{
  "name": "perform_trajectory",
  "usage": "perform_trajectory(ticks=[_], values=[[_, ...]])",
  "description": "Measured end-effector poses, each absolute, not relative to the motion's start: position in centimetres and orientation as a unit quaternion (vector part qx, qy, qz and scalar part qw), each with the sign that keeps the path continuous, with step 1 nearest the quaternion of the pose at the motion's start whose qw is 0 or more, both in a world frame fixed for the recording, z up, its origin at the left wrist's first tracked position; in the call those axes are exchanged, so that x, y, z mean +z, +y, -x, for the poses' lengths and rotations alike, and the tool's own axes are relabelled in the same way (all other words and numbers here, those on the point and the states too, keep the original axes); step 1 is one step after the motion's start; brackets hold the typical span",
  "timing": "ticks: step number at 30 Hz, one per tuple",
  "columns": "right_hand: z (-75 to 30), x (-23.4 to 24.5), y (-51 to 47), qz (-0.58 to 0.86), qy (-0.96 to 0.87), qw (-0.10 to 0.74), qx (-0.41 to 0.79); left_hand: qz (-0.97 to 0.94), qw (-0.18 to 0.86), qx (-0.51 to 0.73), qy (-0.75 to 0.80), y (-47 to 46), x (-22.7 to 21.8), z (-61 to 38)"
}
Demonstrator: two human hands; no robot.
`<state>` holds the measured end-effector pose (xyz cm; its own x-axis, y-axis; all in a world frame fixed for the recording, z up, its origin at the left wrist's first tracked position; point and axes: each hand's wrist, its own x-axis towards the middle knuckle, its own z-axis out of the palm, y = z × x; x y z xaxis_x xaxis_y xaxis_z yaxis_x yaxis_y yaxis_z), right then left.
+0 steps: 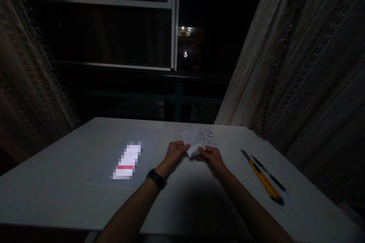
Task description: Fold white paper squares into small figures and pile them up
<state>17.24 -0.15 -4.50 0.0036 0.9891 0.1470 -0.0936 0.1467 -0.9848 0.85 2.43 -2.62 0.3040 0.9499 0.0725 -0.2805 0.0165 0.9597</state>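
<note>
Both hands meet over the middle of a white table (71, 193). My left hand (174, 153), with a dark watch on its wrist, pinches the left side of a small folded piece of white paper (193, 145). My right hand (211, 158) pinches the same paper from the right. The paper is held just above the tabletop, with a flap sticking up towards the far side. Several small dark-marked paper bits (207, 136) lie on the table just beyond the hands.
A yellow utility knife (264, 180) and a dark pen (269, 174) lie to the right. A grey cutting mat (114, 152) with a blurred white and red slip lies to the left. Curtains hang on both sides of a dark window behind the table.
</note>
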Motion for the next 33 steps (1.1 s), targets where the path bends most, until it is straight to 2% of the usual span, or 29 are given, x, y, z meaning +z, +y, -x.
perform_trajectory(ticks=[4,9,17,25,33], values=[[-17.2,-5.0,0.1,0.483,-0.498,0.582,0.425,-0.526,0.627,0.474,0.327,2.1,-2.6,-1.1],[-17.2,-5.0,0.0,0.532,-0.522,0.563,0.357,-0.529,0.648,0.459,0.300,2.2,-3.1,-1.4],[-17.1,-4.8,-0.1,0.469,-0.525,0.581,0.409,-0.528,0.622,0.465,0.344,2.5,-3.6,-1.2],[-17.0,-4.6,-0.2,0.509,-0.543,0.556,0.369,-0.612,0.555,0.442,0.348,2.1,-3.1,-1.5],[-16.6,-5.0,-0.2,0.485,-0.500,0.591,0.407,-0.626,0.487,0.448,0.413,2.6,-4.0,-1.7]])
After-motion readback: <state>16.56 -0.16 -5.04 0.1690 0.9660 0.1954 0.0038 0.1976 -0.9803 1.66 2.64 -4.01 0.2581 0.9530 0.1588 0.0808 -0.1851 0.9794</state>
